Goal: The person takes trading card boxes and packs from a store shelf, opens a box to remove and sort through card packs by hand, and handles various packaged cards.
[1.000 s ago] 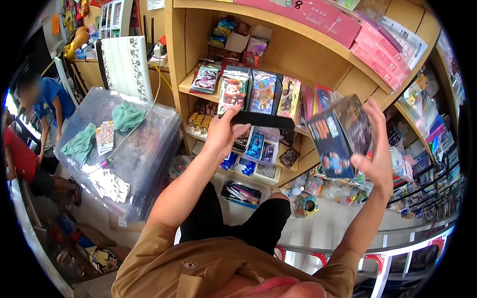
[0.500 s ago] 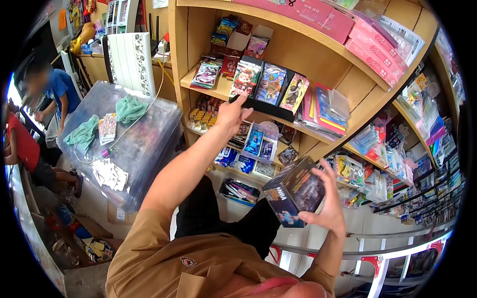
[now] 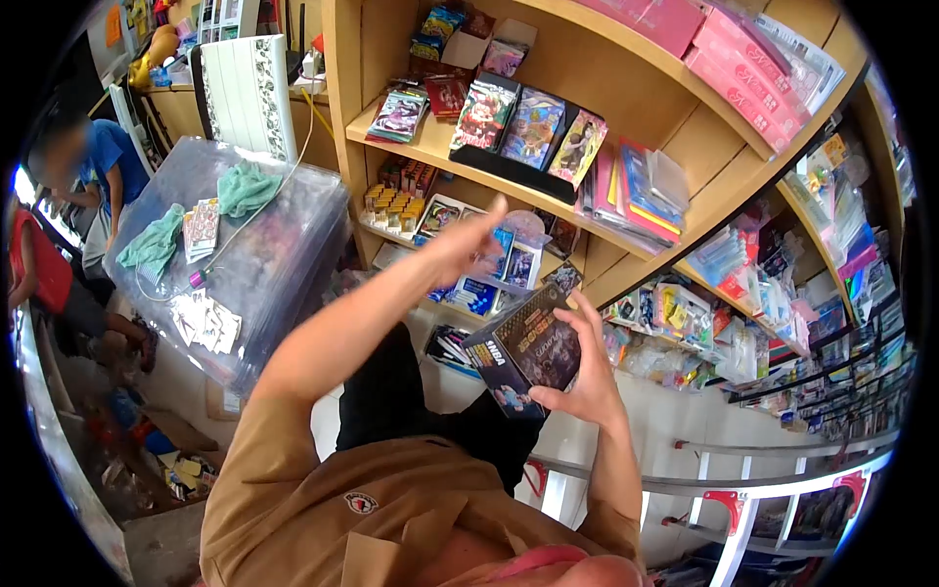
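Note:
My right hand (image 3: 589, 377) holds a dark printed box (image 3: 548, 354), with white lettering that looks like NBA on its side. The fingers lie along one edge and the thumb presses the near side. The box is tilted over the floor in front of the shelves. My left hand (image 3: 468, 252) is held out with its fingers extended and nothing in them, up and left of the box. Beyond it on the upper shelf, a black display tray (image 3: 518, 174) carries three upright stacks of colourful card packs (image 3: 533, 127). Behind my left hand, the lower shelf is partly hidden.
Folders (image 3: 641, 201) lean right of the display tray; pink boxes (image 3: 734, 68) sit above. At left, a plastic-covered stack (image 3: 303, 235) bears green cloths (image 3: 152, 245) and loose cards. A ladder (image 3: 743, 489) stands at lower right. Two people (image 3: 117, 171) are at far left.
My left hand has come off the front of the display tray and moved down toward the box. My right hand has brought the box left and slightly up, turning it a little.

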`<state>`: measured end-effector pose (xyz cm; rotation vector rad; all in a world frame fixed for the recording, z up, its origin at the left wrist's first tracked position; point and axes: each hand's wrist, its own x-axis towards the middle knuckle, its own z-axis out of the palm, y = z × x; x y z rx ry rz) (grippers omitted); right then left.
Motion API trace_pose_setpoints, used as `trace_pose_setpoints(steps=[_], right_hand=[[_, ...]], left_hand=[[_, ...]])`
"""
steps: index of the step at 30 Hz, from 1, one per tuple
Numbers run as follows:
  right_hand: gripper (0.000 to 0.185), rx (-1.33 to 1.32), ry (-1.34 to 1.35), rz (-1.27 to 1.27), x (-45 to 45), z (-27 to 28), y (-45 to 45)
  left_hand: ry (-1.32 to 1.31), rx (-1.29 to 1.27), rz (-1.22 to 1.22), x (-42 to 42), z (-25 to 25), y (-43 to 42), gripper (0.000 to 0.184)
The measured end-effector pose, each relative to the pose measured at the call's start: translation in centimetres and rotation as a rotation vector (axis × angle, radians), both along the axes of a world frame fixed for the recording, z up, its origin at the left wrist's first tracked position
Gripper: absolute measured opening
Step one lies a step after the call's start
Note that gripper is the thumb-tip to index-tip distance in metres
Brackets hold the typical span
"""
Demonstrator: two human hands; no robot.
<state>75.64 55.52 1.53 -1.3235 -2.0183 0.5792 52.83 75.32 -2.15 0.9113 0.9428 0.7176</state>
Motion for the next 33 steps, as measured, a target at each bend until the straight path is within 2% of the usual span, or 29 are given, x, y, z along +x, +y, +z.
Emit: trace_pose_setpoints(steps=[1,2,4,5,6,10,12,14,18,19,22,23,29,33], right_hand=[[0.103,0.019,0.013,0.009,-0.2,0.3,0.3],[0.102,0.062,-0.037,0.013,-0.5,0.4,0.6],[0.103,0.074,-0.098,0.043,-1.1,0.5,1.5],[0.103,0.078,-0.194,0.079,-1.4,1.1,2.2],[0.103,0.068,-0.278,0.116,-2.3,0.9,2.5],[0.106,0.109,-0.347,0.139,-2.8,1.1,3.2],[0.103,0.109,-0.317,0.066,-2.7,0.1,3.5],[0.093,-0.006,-0.032,-0.255,-2.9,-0.7,3.9],[0.082,0.048,-0.1,-0.359,-3.2,-4.7,6.0],[0.087,0.002,-0.122,-0.367,-3.8,-4.6,6.1],[0.094,-0.079,-0.22,-0.371,-4.3,-3.2,6.4],[0.102,-0.09,-0.243,-0.37,-4.2,-3.4,6.6],[0.109,-0.262,-0.235,-0.287,-2.9,-3.1,7.7],[0.111,-0.306,-0.224,-0.31,-2.7,-2.8,7.6]], left_hand=[[-0.13,-0.117,-0.249,-0.6,-0.5,-2.8,0.1],[-0.322,-0.258,-0.474,-1.0,-3.9,-3.7,0.097],[-0.385,-0.106,-0.486,-1.7,-5.6,-7.5,0.088],[-0.435,-0.254,-0.473,-2.4,-5.7,-8.0,0.073],[-0.42,-0.15,-0.488,-3.6,-5.7,-8.0,0.065],[-0.441,-0.118,-0.369,-3.9,-5.7,-8.9,0.06],[-0.417,-0.112,-0.304,-3.4,-6.7,-9.1,0.056],[-0.498,-0.008,-0.076,-1.6,-10.2,-9.3,0.056],[-0.549,0.012,0.013,0.6,-11.0,-10.6,0.062],[-0.491,0.113,0.0,1.0,-11.2,-10.7,0.062],[-0.525,0.165,-0.025,1.8,-12.2,-11.3,0.063],[-0.532,0.213,-0.045,1.6,-11.7,-11.6,0.065],[-0.407,0.276,0.016,2.0,-11.8,-12.5,0.075],[-0.425,0.275,0.032,2.9,-12.8,-12.8,0.078]])
